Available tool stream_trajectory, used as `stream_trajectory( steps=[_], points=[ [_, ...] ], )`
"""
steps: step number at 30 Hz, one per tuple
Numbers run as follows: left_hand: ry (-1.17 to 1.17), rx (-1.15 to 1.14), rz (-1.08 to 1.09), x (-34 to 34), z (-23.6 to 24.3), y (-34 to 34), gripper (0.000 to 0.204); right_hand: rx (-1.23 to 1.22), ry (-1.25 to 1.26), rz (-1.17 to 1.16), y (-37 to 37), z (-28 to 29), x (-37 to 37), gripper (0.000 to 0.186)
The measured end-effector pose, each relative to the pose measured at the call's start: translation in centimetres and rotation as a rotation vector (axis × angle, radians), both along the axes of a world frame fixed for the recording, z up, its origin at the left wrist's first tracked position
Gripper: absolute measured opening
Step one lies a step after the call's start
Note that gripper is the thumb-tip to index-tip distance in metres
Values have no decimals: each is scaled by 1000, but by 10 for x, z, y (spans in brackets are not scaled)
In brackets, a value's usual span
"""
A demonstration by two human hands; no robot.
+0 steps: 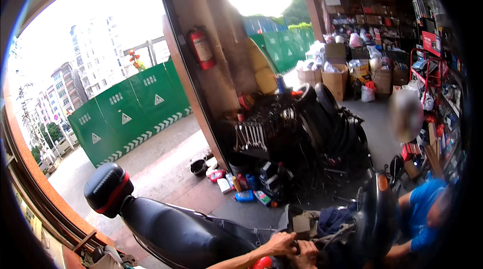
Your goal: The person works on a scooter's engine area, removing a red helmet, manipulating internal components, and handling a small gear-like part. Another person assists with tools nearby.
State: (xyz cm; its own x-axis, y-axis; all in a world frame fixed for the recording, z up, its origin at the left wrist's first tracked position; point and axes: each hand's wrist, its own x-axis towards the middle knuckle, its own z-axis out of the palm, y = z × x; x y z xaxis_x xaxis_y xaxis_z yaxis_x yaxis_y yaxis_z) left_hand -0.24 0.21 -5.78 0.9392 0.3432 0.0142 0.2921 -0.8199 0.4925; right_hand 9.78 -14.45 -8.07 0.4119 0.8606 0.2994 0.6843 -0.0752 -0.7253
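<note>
Your left hand [282,243] and right hand [305,254] are close together in the head view, fingers bent inward, over the middle of a black scooter [186,234]. You can't tell from here what they pinch, if anything; the gap between them is small and dark. A red rounded thing [261,263] shows just nearer to you than the left hand. The scooter's seat stretches away to the left of your hands, ending in a black and red top box [108,188]. Just beyond your hands sits a tan block-like thing [302,225], with dark blue cloth [334,219] beyond and to the right. Farther right, a person in a blue shirt [426,203] bends by the scooter's front. Well beyond your hands are bottles [244,196] on the floor and a row of wrenches [251,137].
</note>
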Motion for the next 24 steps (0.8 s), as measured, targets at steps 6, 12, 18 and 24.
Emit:
stream_trajectory(
  steps=[6, 12, 18, 24],
  points=[
    [155, 29, 220, -1, 46, -2, 51, 204, -253, -10, 22, 2, 7, 48],
    [3, -54, 104, -1, 35, -2, 38, 144, -287, -23, 15, 4, 10, 46],
    [77, -17, 151, -5, 43, -14, 41, 163, -281, -34, 7, 3, 6, 48],
    [156, -52, 88, -2, 49, -4, 37, 188, -293, -28, 10, 4, 5, 48]
  ],
)
